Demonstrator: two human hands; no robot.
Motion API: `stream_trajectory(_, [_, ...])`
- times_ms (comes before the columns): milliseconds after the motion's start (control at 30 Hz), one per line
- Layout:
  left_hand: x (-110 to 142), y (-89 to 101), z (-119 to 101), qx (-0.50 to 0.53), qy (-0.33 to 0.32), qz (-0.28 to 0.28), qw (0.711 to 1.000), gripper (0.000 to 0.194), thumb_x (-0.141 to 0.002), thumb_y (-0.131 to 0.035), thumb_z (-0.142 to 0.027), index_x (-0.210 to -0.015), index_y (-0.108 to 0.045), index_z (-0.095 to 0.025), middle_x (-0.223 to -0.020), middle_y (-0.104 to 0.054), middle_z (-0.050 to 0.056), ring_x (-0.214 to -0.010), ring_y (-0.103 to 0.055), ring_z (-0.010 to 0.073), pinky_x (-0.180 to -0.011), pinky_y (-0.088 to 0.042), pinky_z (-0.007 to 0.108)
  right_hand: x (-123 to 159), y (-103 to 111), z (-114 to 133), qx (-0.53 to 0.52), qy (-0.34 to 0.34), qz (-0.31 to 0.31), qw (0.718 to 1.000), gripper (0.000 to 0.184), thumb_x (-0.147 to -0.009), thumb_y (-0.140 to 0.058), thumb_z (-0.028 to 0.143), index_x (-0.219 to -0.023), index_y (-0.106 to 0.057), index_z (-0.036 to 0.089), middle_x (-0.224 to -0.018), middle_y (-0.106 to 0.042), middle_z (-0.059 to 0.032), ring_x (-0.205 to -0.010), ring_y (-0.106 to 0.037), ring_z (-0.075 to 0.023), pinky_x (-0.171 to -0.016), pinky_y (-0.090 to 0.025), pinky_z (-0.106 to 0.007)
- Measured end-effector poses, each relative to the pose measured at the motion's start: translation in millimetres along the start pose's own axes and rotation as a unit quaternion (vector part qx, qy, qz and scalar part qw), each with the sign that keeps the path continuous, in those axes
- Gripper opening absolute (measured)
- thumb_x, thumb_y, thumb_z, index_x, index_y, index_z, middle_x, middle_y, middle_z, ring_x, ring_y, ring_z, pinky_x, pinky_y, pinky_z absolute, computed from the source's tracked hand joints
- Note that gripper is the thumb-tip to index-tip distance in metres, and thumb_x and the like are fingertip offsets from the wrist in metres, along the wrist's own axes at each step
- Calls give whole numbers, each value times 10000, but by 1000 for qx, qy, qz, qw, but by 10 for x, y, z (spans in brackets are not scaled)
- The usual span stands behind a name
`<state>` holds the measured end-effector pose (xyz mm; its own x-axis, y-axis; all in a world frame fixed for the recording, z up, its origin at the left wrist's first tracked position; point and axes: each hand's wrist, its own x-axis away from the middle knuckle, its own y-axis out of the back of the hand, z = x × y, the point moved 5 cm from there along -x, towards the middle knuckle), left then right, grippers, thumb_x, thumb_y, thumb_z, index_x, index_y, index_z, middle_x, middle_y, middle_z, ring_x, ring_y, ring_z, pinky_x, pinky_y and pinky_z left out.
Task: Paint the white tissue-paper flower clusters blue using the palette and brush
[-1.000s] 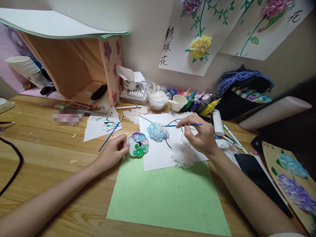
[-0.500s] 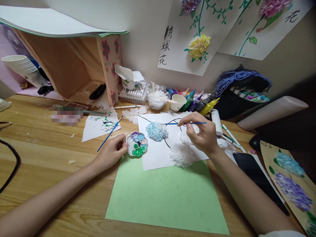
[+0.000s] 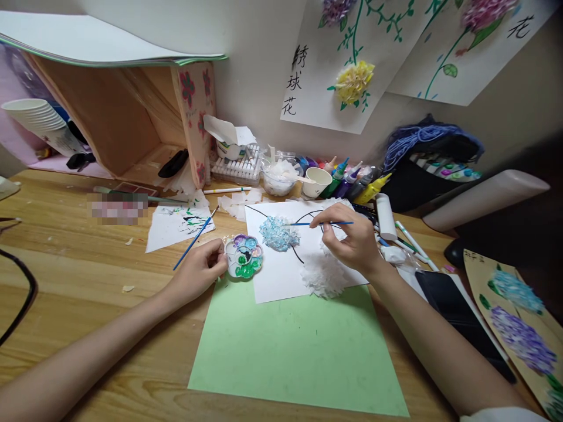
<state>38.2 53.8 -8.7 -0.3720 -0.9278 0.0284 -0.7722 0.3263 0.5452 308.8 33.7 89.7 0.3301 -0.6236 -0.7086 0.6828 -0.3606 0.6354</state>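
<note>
My right hand (image 3: 347, 237) is closed round a thin blue paintbrush (image 3: 303, 224), held nearly level, its tip at the right side of a light-blue paper flower (image 3: 279, 233). That flower sits on a white sheet (image 3: 277, 281) with black curved lines. White paper petal clusters (image 3: 324, 278) lie lower right on the sheet, one partly hidden by my right hand. My left hand (image 3: 206, 264) pinches the left rim of a flower-shaped paint palette (image 3: 243, 257) holding green, purple, blue and black paint. Beneath is a green sheet (image 3: 290, 351).
Another blue brush (image 3: 196, 242) rests on a paint-smeared paper (image 3: 160, 231) at left. Behind stand a paper cup (image 3: 317, 183), a bowl of white scraps (image 3: 280, 179) and paint bottles (image 3: 338, 177). A white glue stick or tube (image 3: 386, 217) and pens lie right.
My right hand has shifted slightly left with the paintbrush, bringing the tip further onto the blue flower. My left hand and the palette have stayed put.
</note>
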Motion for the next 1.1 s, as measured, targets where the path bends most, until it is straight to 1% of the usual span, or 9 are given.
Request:
stream_trajectory(100, [-2,1,8,-3,2,1,1000,213,-842,-478,-322,-665,-415,-220,-568,-491,-47,-553,-467,128,-542,-357,246,1,41,11,-8,-9,-31,999,214,-806,-485,94,-806,-650,230,-720,-679,-20,-672,-615,-180,-654,-501,-344])
stream_trajectory(200, [-2,-3,6,-7,-5,4,1000,219,-846,-470,-314,-658,-415,-217,-574,-477,-47,-550,-453,122,-539,-348,243,1,59,74,-51,-21,-48,997,223,-830,-473,104,-819,-656,229,-736,-690,-26,-687,-624,-183,-667,-509,-346])
stream_trajectory(267, [-1,-8,5,-5,-9,7,1000,218,-848,-467,-309,-660,-409,-216,-579,-472,-47,-552,-449,120,-536,-339,239,3,19,150,-85,-19,-29,996,225,-841,-473,104,-848,-660,229,-752,-700,-28,-704,-641,-183,-664,-520,-340])
stream_trajectory(400, [0,-15,15,3,-5,4,1000,201,-835,-476,-293,-671,-389,-217,-583,-445,-52,-554,-433,115,-525,-308,232,30,-125,335,-111,36,35,993,239,-815,-492,61,-904,-654,213,-777,-717,-35,-701,-648,-174,-646,-540,-326])
stream_trajectory(500, [1,-17,13,6,-1,0,1000,198,-823,-484,-282,-668,-380,-214,-591,-412,-57,-553,-408,107,-522,-284,231,58,-206,401,-114,56,52,990,261,-799,-490,34,-925,-645,202,-787,-722,-41,-710,-648,-171,-648,-551,-321])
stream_trajectory(633, [4,-14,-13,4,-1,-6,1000,202,-807,-485,-275,-657,-366,-211,-604,-375,-60,-566,-368,101,-532,-272,234,72,-246,429,-119,64,62,989,269,-797,-489,27,-939,-635,202,-786,-724,-39,-715,-654,-171,-648,-559,-316])
stream_trajectory(767, [7,-15,-24,-2,-2,-8,1000,190,-794,-490,-268,-660,-369,-209,-609,-353,-64,-571,-343,98,-535,-269,235,68,-219,421,-123,60,57,989,273,-796,-490,25,-936,-642,204,-783,-721,-40,-712,-655,-171,-643,-554,-312])
stream_trajectory(833, [6,-15,-21,-2,-1,-6,1000,191,-795,-487,-270,-659,-367,-210,-610,-354,-63,-570,-343,98,-533,-269,236,67,-205,413,-117,58,48,990,273,-797,-496,25,-942,-645,201,-788,-722,-44,-721,-659,-174,-655,-554,-317])
stream_trajectory(1100, [-9,-14,12,-3,3,-8,1000,200,-811,-484,-281,-661,-371,-211,-603,-377,-61,-564,-367,102,-535,-273,238,58,-201,417,-123,54,48,990,265,-812,-495,44,-942,-656,208,-783,-722,-36,-708,-657,-171,-650,-545,-315])
